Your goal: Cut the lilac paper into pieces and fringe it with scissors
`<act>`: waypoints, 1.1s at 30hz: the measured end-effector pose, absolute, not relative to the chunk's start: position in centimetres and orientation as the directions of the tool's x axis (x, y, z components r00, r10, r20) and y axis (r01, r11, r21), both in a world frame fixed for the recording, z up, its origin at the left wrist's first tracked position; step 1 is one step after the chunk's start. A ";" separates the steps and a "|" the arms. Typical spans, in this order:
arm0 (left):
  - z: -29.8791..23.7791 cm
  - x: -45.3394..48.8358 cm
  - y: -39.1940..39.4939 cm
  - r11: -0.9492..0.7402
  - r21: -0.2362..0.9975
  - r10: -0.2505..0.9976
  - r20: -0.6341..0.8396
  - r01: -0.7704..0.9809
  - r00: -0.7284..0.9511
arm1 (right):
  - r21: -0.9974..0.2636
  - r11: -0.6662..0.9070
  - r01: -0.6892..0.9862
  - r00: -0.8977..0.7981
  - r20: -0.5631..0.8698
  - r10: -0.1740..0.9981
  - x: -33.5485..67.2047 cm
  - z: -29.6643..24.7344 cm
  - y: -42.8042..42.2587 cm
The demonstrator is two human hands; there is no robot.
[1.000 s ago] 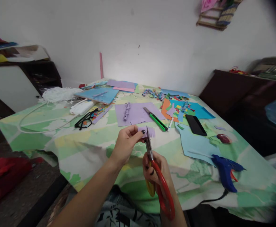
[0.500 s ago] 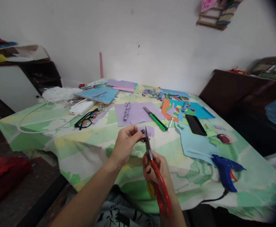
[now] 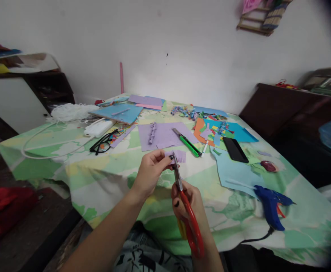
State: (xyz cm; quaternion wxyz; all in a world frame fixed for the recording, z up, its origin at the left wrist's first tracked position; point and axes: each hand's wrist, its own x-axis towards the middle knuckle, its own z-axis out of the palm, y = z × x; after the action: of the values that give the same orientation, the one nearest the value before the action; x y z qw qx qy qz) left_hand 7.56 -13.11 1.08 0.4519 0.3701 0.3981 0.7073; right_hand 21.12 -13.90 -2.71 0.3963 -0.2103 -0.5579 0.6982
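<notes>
A small piece of purple paper (image 3: 180,156) with a fringe of slits along its edge is pinched in my left hand (image 3: 151,172). My right hand (image 3: 189,200) grips a pair of scissors (image 3: 192,226) with red and yellow handles. The blades point away from me and lie across the paper, close to my left thumb and fingertips. Beyond the hands, a green utility knife (image 3: 190,146) and a rolled purple paper tube (image 3: 152,133) rest on a larger purple sheet (image 3: 165,132).
To the right lie a black phone (image 3: 234,149), a light blue sheet (image 3: 233,170), a blue glue gun (image 3: 271,206) and colourful paper scraps (image 3: 207,132). On the left are black glasses (image 3: 103,142), a white power strip (image 3: 99,128) and a blue notebook (image 3: 117,113).
The scissor blades have shifted slightly left along the paper, nearer my left thumb, and the scissor handles have drawn closer together. More slits show in the paper's edge.
</notes>
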 end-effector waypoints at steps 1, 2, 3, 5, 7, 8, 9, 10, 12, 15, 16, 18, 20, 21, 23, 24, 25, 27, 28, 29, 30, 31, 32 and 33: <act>1.1 7.6 -13.1 -0.275 0.897 0.934 0.163 -0.347 -0.317 | -0.948 -0.057 -0.312 -0.598 0.149 0.787 21.1 -2.7 -13.9; 1.1 7.6 -13.1 -0.276 0.895 0.934 0.163 -0.350 -0.319 | -0.951 -0.051 -0.306 -0.598 0.150 0.787 21.1 -2.7 -13.9; 1.1 7.6 -13.1 -0.277 0.894 0.933 0.163 -0.352 -0.320 | -0.953 -0.045 -0.300 -0.596 0.150 0.789 21.1 -2.8 -13.8; 1.2 7.6 -13.1 -0.278 0.893 0.933 0.163 -0.355 -0.321 | -0.955 -0.037 -0.293 -0.593 0.151 0.791 21.1 -2.8 -13.8; 1.2 7.6 -13.1 -0.279 0.893 0.932 0.163 -0.353 -0.323 | -0.957 -0.031 -0.290 -0.592 0.154 0.791 21.0 -2.8 -13.8; 1.2 7.6 -13.1 -0.278 0.893 0.932 0.162 -0.353 -0.324 | -0.957 -0.027 -0.290 -0.593 0.157 0.790 21.0 -2.8 -13.8; 1.2 7.6 -13.1 -0.276 0.894 0.933 0.160 -0.353 -0.323 | -0.957 -0.025 -0.290 -0.594 0.159 0.789 21.0 -2.8 -13.7; 1.2 7.6 -13.1 -0.274 0.894 0.933 0.158 -0.354 -0.322 | -0.957 -0.023 -0.288 -0.595 0.160 0.788 21.0 -2.8 -13.7; 1.2 7.6 -13.1 -0.271 0.894 0.934 0.155 -0.358 -0.322 | -0.959 -0.021 -0.281 -0.594 0.157 0.789 21.0 -2.8 -13.7; 1.2 7.7 -13.1 -0.275 0.889 0.933 0.155 -0.366 -0.324 | -0.965 -0.020 -0.260 -0.590 0.143 0.795 21.0 -2.7 -13.8; 1.2 7.7 -13.1 -0.276 0.887 0.933 0.155 -0.370 -0.324 | -0.966 -0.020 -0.258 -0.588 0.141 0.797 21.0 -2.7 -13.8; 1.3 7.7 -13.1 -0.278 0.884 0.933 0.155 -0.377 -0.323 | -0.967 -0.018 -0.253 -0.586 0.139 0.798 21.0 -2.6 -13.9; 1.3 7.7 -13.2 -0.275 0.882 0.934 0.152 -0.382 -0.323 | -0.968 -0.013 -0.252 -0.579 0.140 0.803 21.0 -2.6 -14.0; 1.4 7.7 -13.2 -0.273 0.883 0.935 0.150 -0.383 -0.321 | -0.967 -0.012 -0.253 -0.577 0.141 0.805 21.0 -2.6 -13.9; 1.4 7.7 -13.3 -0.268 0.886 0.936 0.146 -0.379 -0.320 | -0.965 -0.014 -0.263 -0.576 0.145 0.804 21.0 -2.8 -13.9; 1.4 7.7 -13.3 -0.267 0.888 0.936 0.146 -0.375 -0.320 | -0.963 -0.015 -0.268 -0.576 0.148 0.804 21.1 -2.9 -13.8; 1.4 7.8 -13.3 -0.267 0.890 0.935 0.147 -0.370 -0.322 | -0.963 -0.014 -0.270 -0.580 0.151 0.801 21.1 -3.1 -13.7; 1.4 7.8 -13.3 -0.268 0.895 0.934 0.151 -0.356 -0.325 | -0.960 0.001 -0.279 -0.588 0.171 0.791 21.2 -3.3 -13.6; 1.4 7.8 -13.2 -0.269 0.898 0.933 0.153 -0.348 -0.326 | -0.959 0.007 -0.284 -0.591 0.181 0.786 21.2 -3.4 -13.6; 1.3 7.8 -13.2 -0.268 0.901 0.933 0.154 -0.342 -0.325 | -0.957 0.010 -0.291 -0.593 0.189 0.782 21.2 -3.4 -13.5; 1.3 7.8 -13.2 -0.267 0.903 0.933 0.155 -0.336 -0.324 | -0.954 0.008 -0.298 -0.594 0.193 0.781 21.3 -3.3 -13.6; 1.2 7.8 -13.2 -0.266 0.905 0.934 0.156 -0.332 -0.322 | -0.953 0.006 -0.302 -0.592 0.192 0.783 21.3 -3.3 -13.6; 1.2 7.8 -13.1 -0.266 0.907 0.933 0.157 -0.328 -0.322 | -0.954 0.003 -0.301 -0.587 0.187 0.787 21.3 -3.1 -13.6; 1.1 7.8 -13.1 -0.266 0.909 0.933 0.159 -0.321 -0.323 | -0.954 -0.002 -0.298 -0.586 0.181 0.790 21.3 -3.0 -13.7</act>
State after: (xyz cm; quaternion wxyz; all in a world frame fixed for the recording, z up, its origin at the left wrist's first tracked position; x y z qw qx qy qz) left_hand 7.81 -13.13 1.09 0.4461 0.3733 0.4099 0.7027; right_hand 21.30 -13.69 -3.04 0.4026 -0.2117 -0.5802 0.6756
